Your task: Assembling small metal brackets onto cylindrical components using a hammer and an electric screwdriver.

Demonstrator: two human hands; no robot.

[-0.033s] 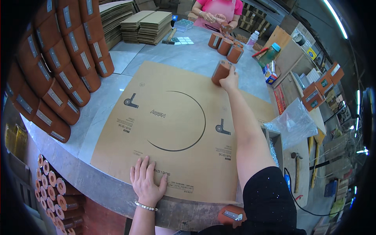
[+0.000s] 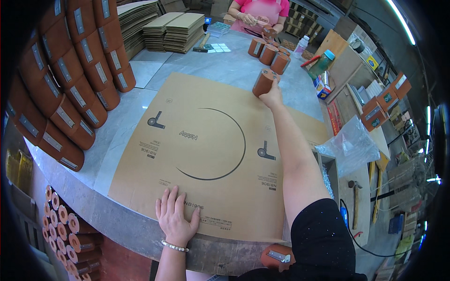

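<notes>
My left hand [image 2: 177, 220] lies flat with fingers spread on the near edge of a large printed cardboard sheet [image 2: 206, 154]. Stretched out to the far right, my right hand [image 2: 273, 96] grips a reddish-brown cylinder [image 2: 263, 84], which stands at the sheet's far edge; my fingers are partly hidden behind it. Beyond it, several similar brown cylinders [image 2: 268, 55] stand on the grey table [image 2: 173, 65]. One more brown cylinder [image 2: 276, 256] with a metal plate on its side is at the near table edge, beside my right sleeve.
Tall stacks of brown cylinders with metal plates [image 2: 70, 84] rise at the left. Flat cardboard pieces [image 2: 173, 33] and a hammer [image 2: 201, 45] lie at the back. Across the table a person in a pink apron [image 2: 260, 14] handles a brown piece. Right: a plastic bag [image 2: 351, 140] over a tray [image 2: 329, 173].
The cylinder in my right hand has tilted and shifted very slightly to the left, with the hand. My left hand stays in place.
</notes>
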